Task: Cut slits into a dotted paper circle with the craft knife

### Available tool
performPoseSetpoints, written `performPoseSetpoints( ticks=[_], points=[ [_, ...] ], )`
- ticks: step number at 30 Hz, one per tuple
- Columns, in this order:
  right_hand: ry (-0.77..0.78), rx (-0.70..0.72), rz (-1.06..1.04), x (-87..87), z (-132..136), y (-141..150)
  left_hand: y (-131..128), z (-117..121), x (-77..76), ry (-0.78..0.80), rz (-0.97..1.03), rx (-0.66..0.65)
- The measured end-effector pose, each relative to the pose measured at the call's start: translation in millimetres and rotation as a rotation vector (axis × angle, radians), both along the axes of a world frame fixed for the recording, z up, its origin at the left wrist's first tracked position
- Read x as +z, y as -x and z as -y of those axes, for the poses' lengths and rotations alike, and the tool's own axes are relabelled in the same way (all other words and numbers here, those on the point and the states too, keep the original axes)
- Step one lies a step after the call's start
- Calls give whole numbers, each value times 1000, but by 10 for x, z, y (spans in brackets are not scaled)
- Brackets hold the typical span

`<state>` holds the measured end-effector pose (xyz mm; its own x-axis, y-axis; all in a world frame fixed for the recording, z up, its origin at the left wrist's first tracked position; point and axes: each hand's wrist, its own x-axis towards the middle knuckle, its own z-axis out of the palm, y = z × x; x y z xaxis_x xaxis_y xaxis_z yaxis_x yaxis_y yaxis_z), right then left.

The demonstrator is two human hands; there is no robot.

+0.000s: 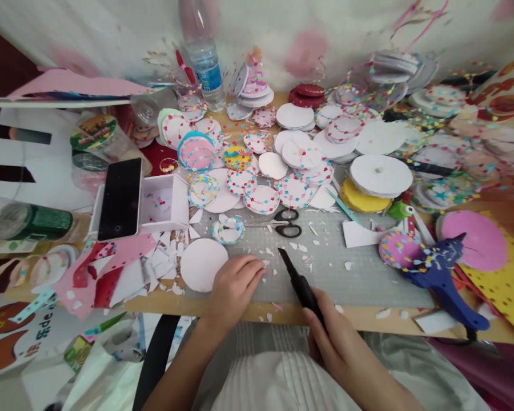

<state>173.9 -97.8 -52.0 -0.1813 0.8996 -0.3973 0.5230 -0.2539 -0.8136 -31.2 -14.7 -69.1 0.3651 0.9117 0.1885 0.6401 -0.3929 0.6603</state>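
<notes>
In the head view my right hand is wrapped round the handle of a black utility knife. Its dark blade points up and left over the grey cutting mat. My left hand rests near the mat's front edge, fingers curled together; whatever they hold, if anything, is too small to make out. Just left of it lies a white paper disc, partly covered by the hand. Small white paper scraps are scattered between the hands. Black-handled scissors and a small beaded ring lie beyond.
Many discs trimmed with coloured star garlands crowd the table's back. A phone leans on a white box at left. A water bottle stands behind. A blue glue gun and pink disc lie right.
</notes>
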Motion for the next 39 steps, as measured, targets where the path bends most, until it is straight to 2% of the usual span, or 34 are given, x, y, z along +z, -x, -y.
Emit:
performPoseSetpoints(
  ticks=[7,11,14,23,33,39],
  points=[
    [-76,0,38,-3,35,101,-6,10,-66,-102,-12,25],
    [-81,-14,52,-26,58,137,-26,14,-135,-133,49,63],
    [-64,25,58,-27,55,135,-29,24,-160,-147,92,62],
    [-34,129,90,5,24,98,-17,35,-163,-191,81,42],
    [-47,123,81,-22,-1,113,18,40,-200,-244,99,-29],
    [-76,135,106,-39,1,114,12,47,-217,-240,125,-2]
  ],
)
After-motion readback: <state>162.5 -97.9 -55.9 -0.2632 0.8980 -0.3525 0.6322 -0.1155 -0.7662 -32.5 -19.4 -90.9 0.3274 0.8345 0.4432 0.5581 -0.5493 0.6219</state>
